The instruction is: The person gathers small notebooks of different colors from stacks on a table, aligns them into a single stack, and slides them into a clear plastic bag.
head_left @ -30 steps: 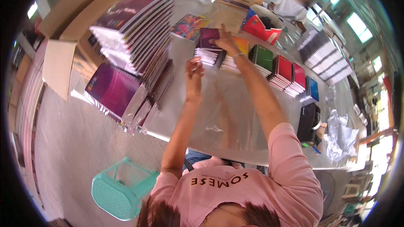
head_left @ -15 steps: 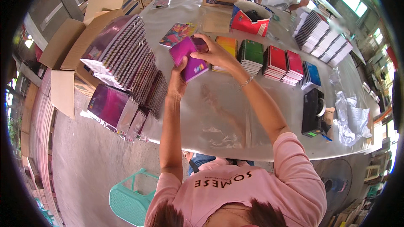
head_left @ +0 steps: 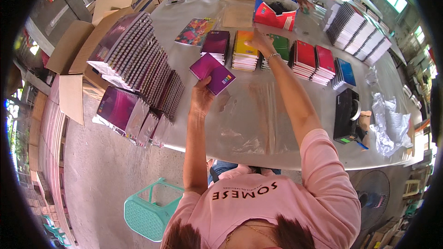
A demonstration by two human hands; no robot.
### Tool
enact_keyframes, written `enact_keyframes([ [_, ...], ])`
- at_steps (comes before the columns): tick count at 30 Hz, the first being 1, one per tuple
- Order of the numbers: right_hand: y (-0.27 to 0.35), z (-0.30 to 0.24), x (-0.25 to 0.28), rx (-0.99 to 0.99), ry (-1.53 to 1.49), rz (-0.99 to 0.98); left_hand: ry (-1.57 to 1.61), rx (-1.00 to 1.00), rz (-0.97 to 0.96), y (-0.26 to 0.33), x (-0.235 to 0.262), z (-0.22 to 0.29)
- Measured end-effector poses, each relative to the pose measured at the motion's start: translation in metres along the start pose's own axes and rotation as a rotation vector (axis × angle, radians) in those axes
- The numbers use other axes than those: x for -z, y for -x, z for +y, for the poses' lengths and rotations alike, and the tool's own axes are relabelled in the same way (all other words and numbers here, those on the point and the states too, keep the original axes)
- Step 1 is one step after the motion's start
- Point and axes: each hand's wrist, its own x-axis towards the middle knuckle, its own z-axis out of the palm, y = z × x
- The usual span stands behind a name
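Over the desk (head_left: 170, 27) | purple notebook (head_left: 213, 71) clamped by fingers of left hand (head_left: 201, 96) | yellow notebook (head_left: 243, 48) met by right hand (head_left: 263, 44), closure unclear | likely light, slick; best pinched at edge

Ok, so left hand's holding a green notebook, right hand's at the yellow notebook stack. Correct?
Colour's wrong: the left hand holds a purple notebook, not a green one, as the head view shows. The right hand is at the yellow notebook stack, as you say.
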Motion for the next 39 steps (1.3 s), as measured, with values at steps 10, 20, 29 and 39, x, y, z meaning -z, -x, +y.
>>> enact_keyframes([
  [10,0.007,0.006,-0.007,0.092,-0.367,0.17,-0.569,-0.488,-0.089,0.026,0.017,-0.016],
  [20,0.112,-0.031,0.048,0.293,-1.426,-0.116,-0.487,-0.247,-0.031,0.067,-0.026,-0.005],
  [29,0.162,-0.013,-0.019,0.399,-0.648,0.228,-0.204,-0.084,-0.006,0.048,-0.032,-0.053],
  [39,0.05,0.059,0.027,0.181,0.297,0.059,0.119,0.07,-0.088,0.05,-0.048,-0.076],
])
